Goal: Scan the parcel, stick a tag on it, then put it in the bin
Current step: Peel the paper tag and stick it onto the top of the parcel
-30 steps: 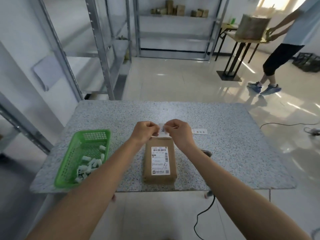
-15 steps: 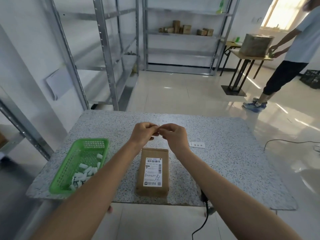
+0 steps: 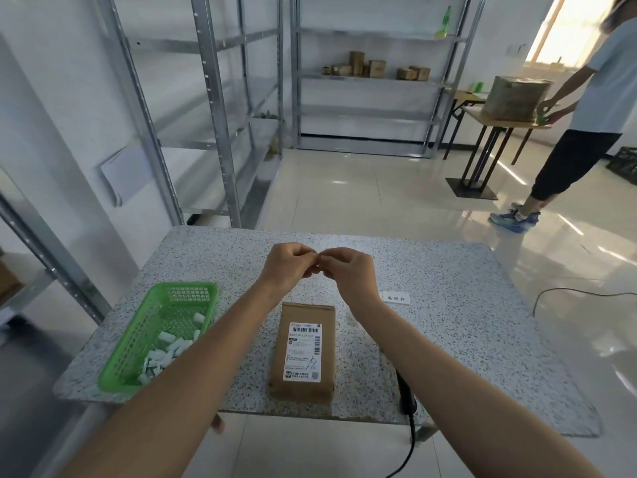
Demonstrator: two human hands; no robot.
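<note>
The brown cardboard parcel (image 3: 303, 353) lies flat on the speckled table (image 3: 465, 339), its white shipping label facing up. My left hand (image 3: 289, 267) and my right hand (image 3: 348, 274) are raised above the table just beyond the parcel. Their fingertips are pinched together on a small tag, which the fingers almost wholly hide. Neither hand touches the parcel.
A green basket (image 3: 188, 289) with several white tag pieces stands at the left. A white printed label (image 3: 396, 298) lies on the table to the right. A black scanner (image 3: 406, 398) with its cable sits under my right forearm. Metal shelves stand behind, and a person (image 3: 593, 108) is at the far right.
The white tag, plainly seen between my hands a second ago, is now closed in by the fingertips. My view has tilted up. The parcel has not moved.
</note>
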